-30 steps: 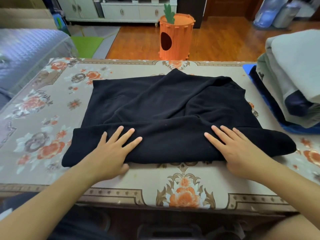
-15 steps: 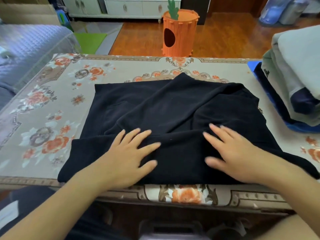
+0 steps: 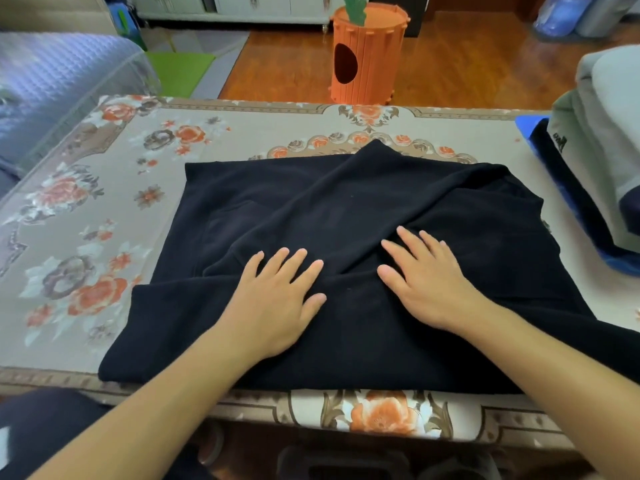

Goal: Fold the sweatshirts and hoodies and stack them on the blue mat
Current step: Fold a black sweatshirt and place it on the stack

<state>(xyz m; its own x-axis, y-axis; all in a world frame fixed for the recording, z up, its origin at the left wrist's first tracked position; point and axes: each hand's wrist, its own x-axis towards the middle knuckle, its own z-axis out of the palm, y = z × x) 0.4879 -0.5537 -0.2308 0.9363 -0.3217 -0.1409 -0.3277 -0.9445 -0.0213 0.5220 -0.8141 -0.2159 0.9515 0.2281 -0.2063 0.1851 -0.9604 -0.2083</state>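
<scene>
Both forearms are reaching in from the near table edge. Left hand is lying flat, fingers straight and spread, palm pressing on the black hoodie. Right hand is doing the same just beside it, fingers straight, gripping nothing. The two hands are sitting near each other on the middle of the near half of the garment, either side of a raised crease running between them.

The hoodie is lying spread on the floral tablecloth, partly folded: a band of cloth is crossing under both wrists, its near edge reaching the table edge and its ends sticking out left of the left hand and right of the right hand. A point of fabric is peaking at the far edge, beyond the fingertips.

Handling guess: soft, limp fleece, light to medium, not slippery, not fragile; it is going to sag and wrinkle if lifted from one spot. Best hold looks like pinching the two near corners or the near folded edge, outboard of each hand, then carrying it over the far half.

Right of the right hand and farther out, folded garments are piling on the blue mat, well apart from the hoodie's right edge. Far beyond the table an orange carrot-shaped bin is standing on the wood floor
</scene>
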